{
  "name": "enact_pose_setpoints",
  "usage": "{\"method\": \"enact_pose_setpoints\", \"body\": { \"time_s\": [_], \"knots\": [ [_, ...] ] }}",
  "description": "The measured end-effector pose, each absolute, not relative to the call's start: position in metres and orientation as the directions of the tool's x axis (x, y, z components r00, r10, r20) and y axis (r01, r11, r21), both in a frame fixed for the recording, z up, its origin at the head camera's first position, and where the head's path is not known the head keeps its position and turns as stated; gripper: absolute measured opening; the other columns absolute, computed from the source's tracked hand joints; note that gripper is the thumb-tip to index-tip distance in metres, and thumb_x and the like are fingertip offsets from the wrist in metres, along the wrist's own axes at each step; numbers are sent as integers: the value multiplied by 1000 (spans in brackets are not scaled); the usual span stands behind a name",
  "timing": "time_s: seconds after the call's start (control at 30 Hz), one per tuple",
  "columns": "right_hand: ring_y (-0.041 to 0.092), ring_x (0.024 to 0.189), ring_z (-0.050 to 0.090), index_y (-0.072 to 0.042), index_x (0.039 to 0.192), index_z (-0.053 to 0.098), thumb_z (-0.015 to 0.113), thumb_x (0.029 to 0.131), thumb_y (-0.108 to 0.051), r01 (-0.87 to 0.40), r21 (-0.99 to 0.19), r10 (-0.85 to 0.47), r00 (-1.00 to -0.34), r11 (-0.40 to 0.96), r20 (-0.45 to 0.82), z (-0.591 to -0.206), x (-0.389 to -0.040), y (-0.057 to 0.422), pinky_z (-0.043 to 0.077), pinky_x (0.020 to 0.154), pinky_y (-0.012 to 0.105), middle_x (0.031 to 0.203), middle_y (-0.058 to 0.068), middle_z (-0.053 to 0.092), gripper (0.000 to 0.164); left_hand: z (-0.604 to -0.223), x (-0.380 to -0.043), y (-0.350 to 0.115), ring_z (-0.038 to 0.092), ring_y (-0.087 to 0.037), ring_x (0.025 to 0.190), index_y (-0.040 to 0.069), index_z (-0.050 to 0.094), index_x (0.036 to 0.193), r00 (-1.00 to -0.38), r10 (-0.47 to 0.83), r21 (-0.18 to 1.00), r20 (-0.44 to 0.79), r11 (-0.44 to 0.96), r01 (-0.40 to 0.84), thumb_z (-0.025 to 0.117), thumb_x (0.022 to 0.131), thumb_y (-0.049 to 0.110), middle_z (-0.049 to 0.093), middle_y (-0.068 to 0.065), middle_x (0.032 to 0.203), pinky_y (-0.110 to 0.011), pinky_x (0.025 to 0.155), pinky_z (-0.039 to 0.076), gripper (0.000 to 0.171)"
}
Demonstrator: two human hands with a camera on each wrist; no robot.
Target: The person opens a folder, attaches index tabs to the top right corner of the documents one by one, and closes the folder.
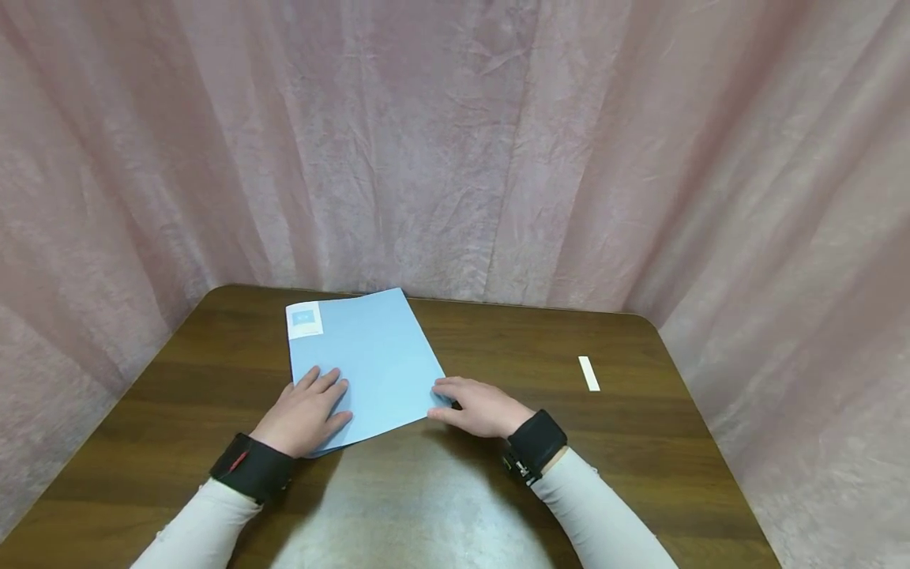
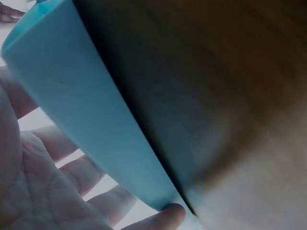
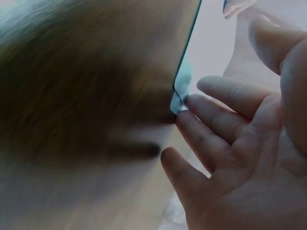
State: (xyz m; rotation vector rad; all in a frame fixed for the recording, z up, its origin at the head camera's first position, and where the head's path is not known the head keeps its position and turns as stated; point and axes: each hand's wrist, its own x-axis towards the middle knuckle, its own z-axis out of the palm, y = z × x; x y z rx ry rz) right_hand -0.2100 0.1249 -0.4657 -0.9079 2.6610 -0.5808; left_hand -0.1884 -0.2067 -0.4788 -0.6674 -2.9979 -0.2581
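Note:
A light blue folder (image 1: 377, 356) lies slanted on the table, with a white label (image 1: 304, 319) at its far left corner. My left hand (image 1: 306, 411) rests palm down with spread fingers on its near left part. In the left wrist view, the fingers (image 2: 115, 203) lie along the folder's blue side (image 2: 91, 105), which has a rounded, thick edge. At the near right corner is my right hand (image 1: 483, 405), fingers extended and touching it. The right wrist view shows the fingertips right at the folder's corner (image 3: 181, 93), with the thumb (image 3: 271, 40) held apart.
To the right, a small white strip (image 1: 588, 373) lies on the brown wooden table (image 1: 640, 458). Pink curtains (image 1: 455, 158) hang behind the table's far edge and along both sides. Each wrist wears a black band (image 1: 536, 441).

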Motion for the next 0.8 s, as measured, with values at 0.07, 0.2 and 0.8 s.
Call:
{"method": "enact_pose_setpoints", "body": {
  "time_s": [0.07,0.2,0.8],
  "knots": [
    [20,141,40,-12,149,49,46,101,-56,-524,-444,-627,-770,727,-120,-465,-207,129,32,110,37,153,6,44,65,-479,-189,-202,36,-47,138,5,59,139,-899,426,148,97,887,436,67,92,39,49,-19,146,-67,101,31,58],
    [21,139,42,-12,146,53,47,101,-54,-526,-422,-616,-780,739,-107,-464,-199,138,35,109,38,151,5,47,62,-480,-191,-194,37,-46,138,5,59,138,-890,446,143,93,879,455,67,92,40,49,-19,146,-67,101,31,58],
    [18,122,59,-18,122,73,54,101,-44,-507,-315,-522,-852,802,42,-466,-159,172,47,95,38,131,2,64,39,-482,-195,-153,37,-42,140,6,60,138,-836,545,142,70,824,549,69,91,39,50,-15,146,-65,104,29,58]
  ]
}}
